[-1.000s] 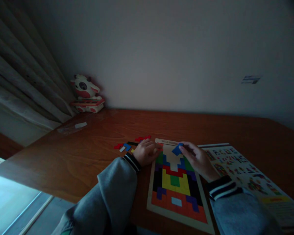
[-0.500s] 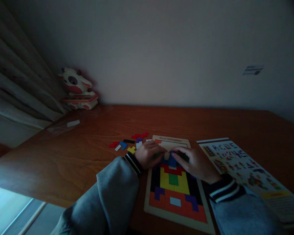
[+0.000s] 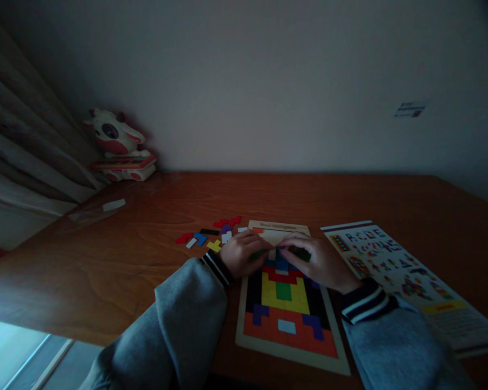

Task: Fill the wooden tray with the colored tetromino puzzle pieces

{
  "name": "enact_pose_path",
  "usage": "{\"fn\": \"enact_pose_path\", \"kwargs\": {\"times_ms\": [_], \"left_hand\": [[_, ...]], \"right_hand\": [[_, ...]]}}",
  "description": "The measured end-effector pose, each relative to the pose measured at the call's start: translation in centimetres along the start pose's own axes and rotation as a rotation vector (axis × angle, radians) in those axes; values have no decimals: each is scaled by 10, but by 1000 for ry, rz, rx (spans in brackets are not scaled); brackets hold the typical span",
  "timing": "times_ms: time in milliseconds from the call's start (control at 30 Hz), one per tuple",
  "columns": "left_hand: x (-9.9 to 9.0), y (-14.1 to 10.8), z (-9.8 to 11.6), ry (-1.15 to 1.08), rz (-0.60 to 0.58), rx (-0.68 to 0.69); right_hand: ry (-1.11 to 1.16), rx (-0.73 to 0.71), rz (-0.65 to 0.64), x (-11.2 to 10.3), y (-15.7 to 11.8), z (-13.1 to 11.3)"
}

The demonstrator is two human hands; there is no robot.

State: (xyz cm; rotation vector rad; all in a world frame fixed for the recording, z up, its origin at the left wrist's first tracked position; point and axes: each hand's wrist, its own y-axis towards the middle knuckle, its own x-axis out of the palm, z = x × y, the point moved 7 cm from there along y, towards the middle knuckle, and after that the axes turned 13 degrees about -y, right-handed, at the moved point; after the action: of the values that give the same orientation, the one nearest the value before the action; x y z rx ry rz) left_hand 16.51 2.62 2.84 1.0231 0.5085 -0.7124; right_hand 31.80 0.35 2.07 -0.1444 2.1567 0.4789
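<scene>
My left hand (image 3: 244, 254) rests over the upper left of a wooden block puzzle board (image 3: 293, 362), fingers curled and pinched together. From the right, my right hand (image 3: 315, 262) reaches over the same part, thumb and fingers closed, their tips close to the left fingertips. Blue puzzle pieces (image 3: 282, 264) lie right at the right fingertips; whatever is pinched is too small and dark to make out. Nearer me the board is filled with red, yellow, green, black, purple, orange and white pieces. My hands hide part of its upper area.
Loose puzzle pieces (image 3: 200, 239) in several colours lie left of the board. A printed pattern sheet (image 3: 390, 265) is on the right. At the back left of the wooden table (image 3: 146, 260) stands a cow-shaped toy keyboard (image 3: 124, 162), near a curtain (image 3: 28, 157).
The whole view has shifted slightly, so everything sits a little further left and up. Both hands stay at the same part of the board, fingertips close together.
</scene>
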Motion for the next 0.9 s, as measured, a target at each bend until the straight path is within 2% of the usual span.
{"fn": "enact_pose_path", "kwargs": {"times_ms": [200, 300, 467, 900], "left_hand": [[-1, -1, -2, -30, 4, -20], [1, -2, 1, -60, -32, -10], [11, -6, 7, -81, -167, 14], [15, -6, 18, -148, -172, 80]], "right_hand": [[108, 87, 16, 2, -1, 16], [211, 190, 130, -2, -2, 34], [343, 342, 309, -9, -5, 56], [305, 332, 287, -7, -4, 57]]}}
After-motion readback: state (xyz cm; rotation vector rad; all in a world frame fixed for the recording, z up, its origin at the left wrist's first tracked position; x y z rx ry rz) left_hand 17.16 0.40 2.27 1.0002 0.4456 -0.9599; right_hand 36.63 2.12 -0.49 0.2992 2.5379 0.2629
